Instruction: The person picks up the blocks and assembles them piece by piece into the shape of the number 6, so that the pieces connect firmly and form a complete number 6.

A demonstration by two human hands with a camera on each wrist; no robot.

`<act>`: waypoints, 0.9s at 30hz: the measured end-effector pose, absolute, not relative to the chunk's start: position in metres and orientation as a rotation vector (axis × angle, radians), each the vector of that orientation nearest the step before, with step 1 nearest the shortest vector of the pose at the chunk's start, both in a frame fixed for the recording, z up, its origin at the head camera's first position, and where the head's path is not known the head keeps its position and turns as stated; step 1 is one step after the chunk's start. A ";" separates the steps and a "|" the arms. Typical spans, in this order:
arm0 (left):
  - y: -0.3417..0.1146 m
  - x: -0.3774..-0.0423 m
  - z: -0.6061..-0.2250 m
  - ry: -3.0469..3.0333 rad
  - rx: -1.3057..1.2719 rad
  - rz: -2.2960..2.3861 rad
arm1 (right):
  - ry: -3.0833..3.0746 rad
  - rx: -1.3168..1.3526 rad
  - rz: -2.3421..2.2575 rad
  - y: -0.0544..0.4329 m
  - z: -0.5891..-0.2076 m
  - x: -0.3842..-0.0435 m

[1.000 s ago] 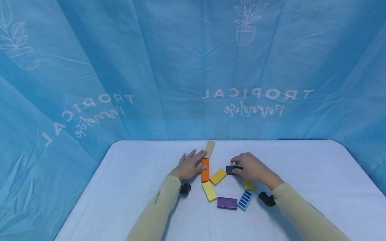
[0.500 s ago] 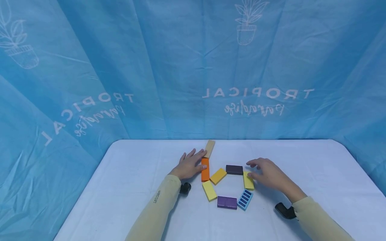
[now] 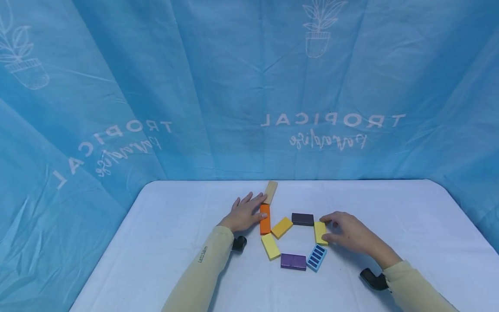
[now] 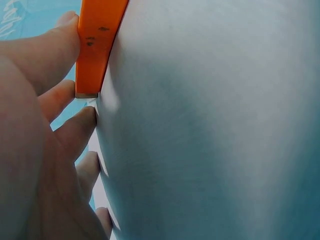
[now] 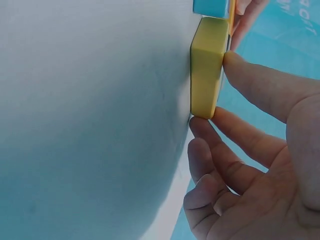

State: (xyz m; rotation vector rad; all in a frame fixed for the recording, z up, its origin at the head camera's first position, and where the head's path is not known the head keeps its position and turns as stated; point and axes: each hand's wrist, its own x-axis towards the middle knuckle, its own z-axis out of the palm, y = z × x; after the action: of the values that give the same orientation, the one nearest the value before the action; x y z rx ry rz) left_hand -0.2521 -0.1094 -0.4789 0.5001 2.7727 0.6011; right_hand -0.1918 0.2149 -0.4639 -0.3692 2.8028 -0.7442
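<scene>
My left hand (image 3: 242, 216) lies with fingers spread beside the orange block (image 3: 265, 225). Its thumb touches that block, and a fingertip reaches the plain wooden block (image 3: 270, 191) at the far end. On the other side, my right hand (image 3: 348, 233) pinches a yellow block (image 3: 320, 233) between thumb and fingertips, as the right wrist view shows with the yellow block (image 5: 207, 67) flat on the cloth. Just beyond it lies a black block (image 3: 302, 219), and a light blue block (image 3: 316, 258) with dark bars sits nearer.
A rough ring of blocks continues with a purple block (image 3: 293, 261), a pale yellow block (image 3: 270, 246) and a deeper yellow block (image 3: 282, 227). All lie on a white-covered table (image 3: 156, 260). A blue printed curtain (image 3: 218, 86) hangs behind and at the sides.
My right hand has let go of the black block, moved right and nearer, and taken the yellow block by its ends. The left hand stays put.
</scene>
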 end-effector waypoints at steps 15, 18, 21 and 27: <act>-0.110 -0.252 -0.478 2.772 0.499 0.625 | 2.797 -0.422 -0.766 0.216 -0.462 -0.192; -0.110 -0.252 -0.478 2.771 0.506 0.627 | 2.799 -0.424 -0.760 0.216 -0.461 -0.192; -0.110 -0.252 -0.478 2.770 0.510 0.620 | 2.794 -0.421 -0.755 0.216 -0.461 -0.192; -0.111 -0.252 -0.478 2.762 0.519 0.629 | 2.791 -0.421 -0.770 0.218 -0.462 -0.193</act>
State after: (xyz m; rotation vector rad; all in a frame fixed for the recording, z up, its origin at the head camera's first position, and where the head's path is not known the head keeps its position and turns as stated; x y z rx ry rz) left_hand -0.2521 -0.1106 -0.4780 0.5192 2.7623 0.6290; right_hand -0.1925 0.2185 -0.4615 -0.4209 2.7908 -0.7705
